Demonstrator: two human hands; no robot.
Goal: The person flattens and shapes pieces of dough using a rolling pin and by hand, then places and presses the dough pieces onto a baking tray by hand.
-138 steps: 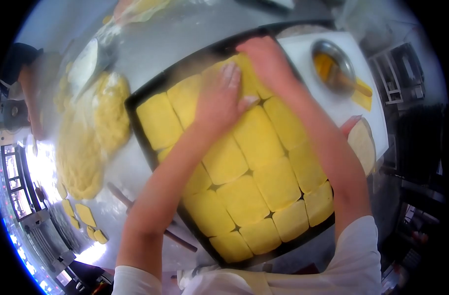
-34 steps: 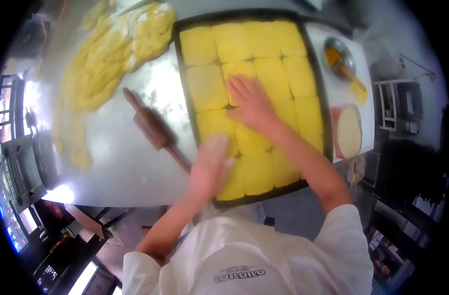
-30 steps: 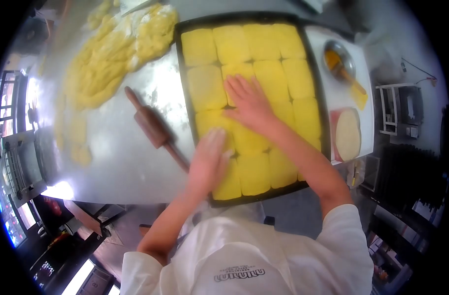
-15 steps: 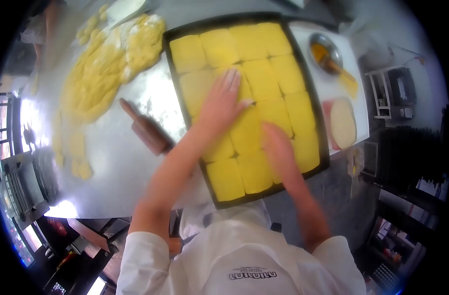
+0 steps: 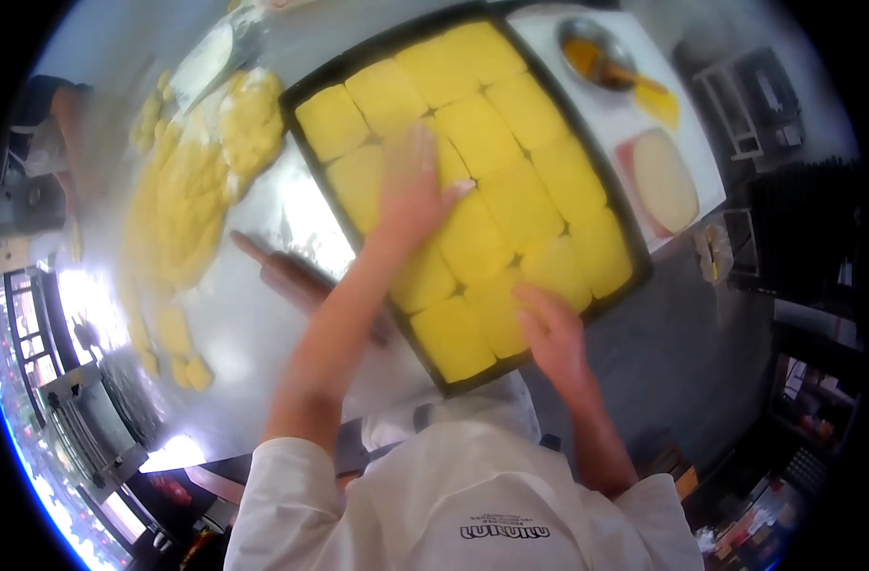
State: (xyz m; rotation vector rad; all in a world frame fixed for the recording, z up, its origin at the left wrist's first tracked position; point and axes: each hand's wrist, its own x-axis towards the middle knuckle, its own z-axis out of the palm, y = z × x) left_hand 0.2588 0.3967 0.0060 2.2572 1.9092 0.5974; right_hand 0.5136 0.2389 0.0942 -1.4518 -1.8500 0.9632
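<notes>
A dark rectangular baking tray [image 5: 313, 171] holds rows of flat yellow dough squares [image 5: 479, 140] set edge to edge. My left hand [image 5: 414, 190] lies flat on the squares left of the tray's middle, fingers stretched out and thumb spread to the right. Close to the tray's front right, my right hand [image 5: 553, 335] has loosely bent fingers, their tips at the near squares; nothing shows in them. Whether those tips press on the dough I cannot tell. A wooden rolling pin [image 5: 287, 276] lies left of the tray, partly hidden behind my left forearm.
A floured yellow dough mass [image 5: 192, 190] and smaller dough pieces [image 5: 176, 338] cover the left of the metal table [image 5: 239, 381]. A white scraper-like sheet [image 5: 206, 67] lies behind. To the right stand a metal bowl [image 5: 568, 43] with a brush [image 5: 625, 74] and an oval pale block [image 5: 665, 181].
The view has turned, tilting the tray further. My right hand has drawn back from over the squares toward the tray's near right edge. My left hand stays flat on the dough, slightly shifted.
</notes>
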